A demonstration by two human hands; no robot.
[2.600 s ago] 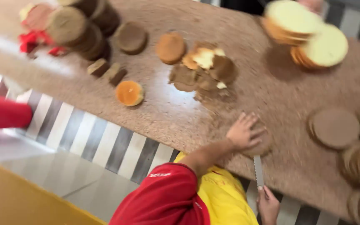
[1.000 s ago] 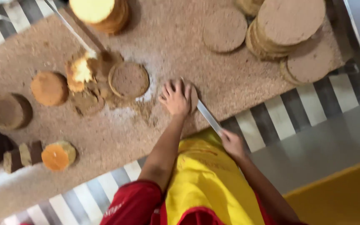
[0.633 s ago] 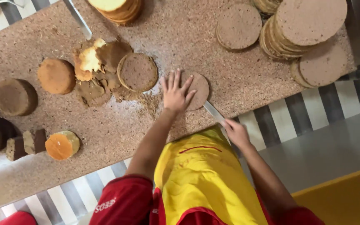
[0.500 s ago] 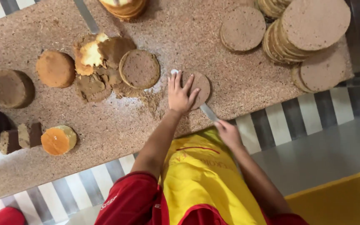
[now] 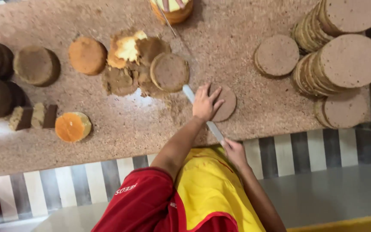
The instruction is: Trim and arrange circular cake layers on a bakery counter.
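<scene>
Just right of the frame's centre, the left hand (image 5: 206, 103) lies flat with fingers spread on a small round brown cake layer (image 5: 225, 103), pressing it down on the crumb-strewn worktop (image 5: 121, 129) — most likely to keep it from sliding while it is cut. The right hand (image 5: 233, 151), lower and nearer the body, is closed around the handle of a long pale knife (image 5: 202, 114), whose blade runs level under the left palm and shows again at the upper left of the hand, so it seems to pass sideways through the layer. Left of this sits a heap of torn trimmings (image 5: 129, 64) with one neat round disc (image 5: 170, 72) leaning at its right edge. Farther left lie an orange-topped round cake (image 5: 73, 126), two small square pieces (image 5: 33, 117) and taller brown cakes (image 5: 36, 65). At the upper right, thin sliced discs stand in leaning stacks (image 5: 342, 60) — kept apart from the scraps. A yellow apron (image 5: 213, 189) and red sleeve (image 5: 138, 202) fill the bottom centre.
</scene>
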